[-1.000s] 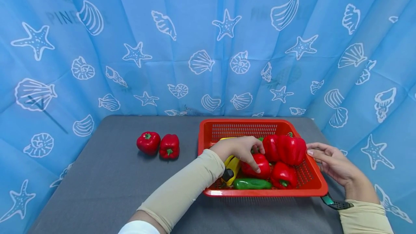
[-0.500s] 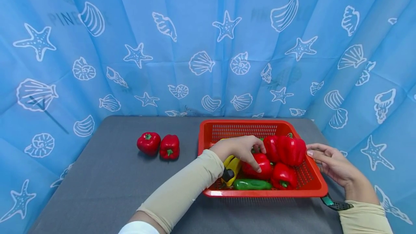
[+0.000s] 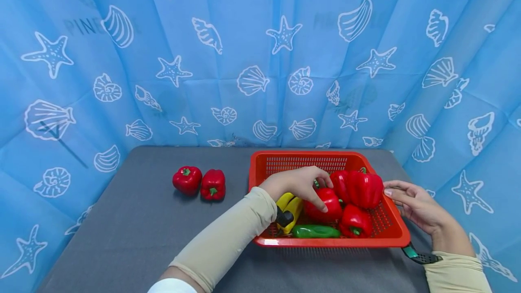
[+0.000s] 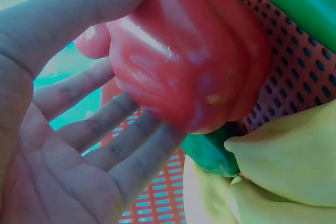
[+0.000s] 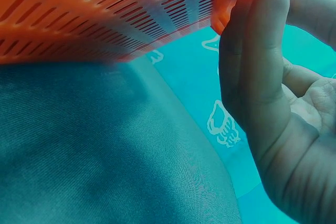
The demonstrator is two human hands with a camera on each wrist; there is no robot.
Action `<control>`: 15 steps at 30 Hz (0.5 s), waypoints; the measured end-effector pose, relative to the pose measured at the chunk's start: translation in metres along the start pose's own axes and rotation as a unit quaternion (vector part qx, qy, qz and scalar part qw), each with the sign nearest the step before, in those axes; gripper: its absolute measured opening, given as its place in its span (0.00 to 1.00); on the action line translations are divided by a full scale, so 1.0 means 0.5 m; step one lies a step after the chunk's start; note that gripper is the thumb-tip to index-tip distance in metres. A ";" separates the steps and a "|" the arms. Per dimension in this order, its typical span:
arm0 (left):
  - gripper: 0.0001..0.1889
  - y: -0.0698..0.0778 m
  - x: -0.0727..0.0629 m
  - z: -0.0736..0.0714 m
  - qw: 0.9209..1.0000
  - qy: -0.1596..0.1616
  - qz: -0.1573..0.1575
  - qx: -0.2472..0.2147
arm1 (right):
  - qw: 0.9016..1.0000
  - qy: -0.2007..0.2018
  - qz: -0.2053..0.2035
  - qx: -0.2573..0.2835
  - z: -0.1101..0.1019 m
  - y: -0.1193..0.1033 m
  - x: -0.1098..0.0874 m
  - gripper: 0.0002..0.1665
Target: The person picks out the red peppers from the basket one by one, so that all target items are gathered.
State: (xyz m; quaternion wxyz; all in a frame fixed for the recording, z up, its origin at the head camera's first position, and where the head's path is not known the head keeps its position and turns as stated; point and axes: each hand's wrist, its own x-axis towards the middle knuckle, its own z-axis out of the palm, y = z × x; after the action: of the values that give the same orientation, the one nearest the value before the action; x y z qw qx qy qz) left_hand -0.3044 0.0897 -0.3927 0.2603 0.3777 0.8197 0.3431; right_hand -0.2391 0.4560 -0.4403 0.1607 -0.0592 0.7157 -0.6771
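In the head view my left hand [image 3: 303, 185] reaches into a red plastic basket [image 3: 325, 242] and holds a red bell pepper [image 3: 325, 205]. The left wrist view has the thumb on one side of this pepper [image 4: 184, 56] and the fingertips against its other side. At the basket's right end, my right hand [image 3: 419, 205] pinches the rim, seen from below in the right wrist view [image 5: 268, 61]. Beside the held pepper lie more red bell peppers [image 3: 365, 189], one of them low in front [image 3: 356, 220], a long green pepper [image 3: 316, 231] and yellow bananas [image 3: 291, 209], partly covered by the left wrist.
Two red bell peppers [image 3: 187, 180] stand close together on the grey tabletop [image 3: 134, 220], left of the basket. A blue curtain [image 3: 260, 58] with white sea shells hangs behind the table. A black strap [image 3: 423, 255] is on the right wrist.
The left hand and its bell pepper have shifted very slightly, uncovering a bit more of the bananas. The right hand stays at the basket rim. The head view has tilted a little.
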 end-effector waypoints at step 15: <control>0.32 0.012 -0.038 -0.041 0.998 0.056 0.035 0.009 | 1.000 0.011 0.006 -0.006 0.004 -0.004 -0.002 0.17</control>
State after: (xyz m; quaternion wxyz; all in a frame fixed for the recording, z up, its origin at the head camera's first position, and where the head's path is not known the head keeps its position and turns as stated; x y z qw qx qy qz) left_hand -0.3046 0.0701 -0.3720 0.1984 0.3893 0.8221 0.3649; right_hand -0.2379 0.4543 -0.4385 0.1559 -0.0485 0.7219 -0.6724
